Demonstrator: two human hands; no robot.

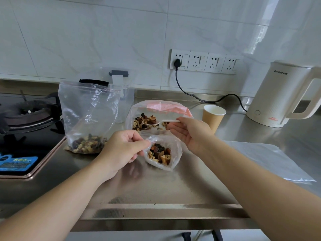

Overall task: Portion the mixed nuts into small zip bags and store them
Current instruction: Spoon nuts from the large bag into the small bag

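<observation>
Three nut bags [86, 119], one spoon [152, 122], one cup [212, 117].

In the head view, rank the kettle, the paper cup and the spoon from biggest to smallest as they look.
1. kettle
2. paper cup
3. spoon, partly hidden by the right hand

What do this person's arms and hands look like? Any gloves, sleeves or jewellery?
Both arms are bare as far up as the view shows, with no sleeves in sight. The left hand and right hand wear no gloves; no rings, watch or bracelet show.
</observation>
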